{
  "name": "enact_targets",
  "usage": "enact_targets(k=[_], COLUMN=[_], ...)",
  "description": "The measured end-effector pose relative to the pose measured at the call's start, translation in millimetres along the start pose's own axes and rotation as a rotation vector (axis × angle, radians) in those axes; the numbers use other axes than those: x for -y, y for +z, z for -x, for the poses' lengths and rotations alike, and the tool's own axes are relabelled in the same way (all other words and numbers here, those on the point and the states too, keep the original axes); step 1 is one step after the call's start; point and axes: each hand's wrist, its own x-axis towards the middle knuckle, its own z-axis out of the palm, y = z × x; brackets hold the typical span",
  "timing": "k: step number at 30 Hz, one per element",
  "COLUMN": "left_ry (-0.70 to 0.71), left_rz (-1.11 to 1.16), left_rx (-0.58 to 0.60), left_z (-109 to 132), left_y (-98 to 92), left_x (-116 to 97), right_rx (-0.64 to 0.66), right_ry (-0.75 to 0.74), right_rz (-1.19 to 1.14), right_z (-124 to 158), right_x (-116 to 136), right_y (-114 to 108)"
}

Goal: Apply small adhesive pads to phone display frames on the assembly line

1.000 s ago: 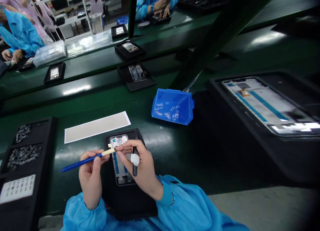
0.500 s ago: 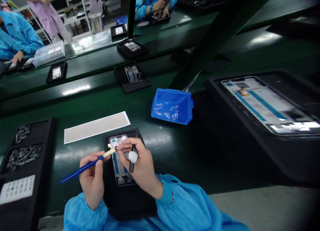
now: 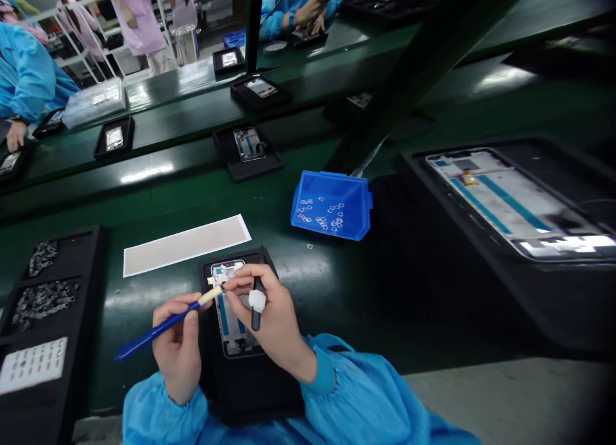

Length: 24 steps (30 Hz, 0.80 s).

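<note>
Bench: dark green, smooth, glossy, with bright lamp reflections; long green ledges ran behind it, bearing small black trays. Post: dark green, slanting across the upper right. Room beyond: white metal rack, persons in pink coats, and co-workers in blue sleeves at upper left and top centre.

Tub: blue plastic, flared; small pale outline-shaped rings lay in it, one more on the bench nearby. Paper strip: beige, white-edged, flat, oblong. Parts tray, left: matt black, divided; two compartments held heaps of tiny dark bits, and a white card with rows of marks lay in the nearest. Large tray, right: black, carrying a phone frame with blue strips.

Phone shell: silver-rimmed, rectangular, blue-striped; it lay in a black work tray before the person, partly under the right hand. Left hand: grasped a slim blue pen with a cream tip. Right hand: gripped a black stick with a white lump round it; thumb and forefinger met at the pen's tip, any piece between them too small to tell.
</note>
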Motion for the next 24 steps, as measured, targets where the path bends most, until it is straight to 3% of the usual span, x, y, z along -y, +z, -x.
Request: enact_targets(k=[10,17,24], left_ry=[-0.066,0.038,0.012], left_rz=[0.042,-0.032,-0.054], left_rx=[0.011,0.034,0.029], left_z=[1.1,-1.6,-1.1], left_y=[-2.8,-2.6,-4.4], left_x=[2.5,-0.3,-0.8], right_rx=[0.002,0.004,0.054], right_ry=[0.02,0.015,0.026], right_rz=[0.03,0.047,0.039], right_z=[-2.5,-2.8,-4.1], right_x=[0.8,0.7,4.4], right_y=[-1.8,-2.4,-6.3])
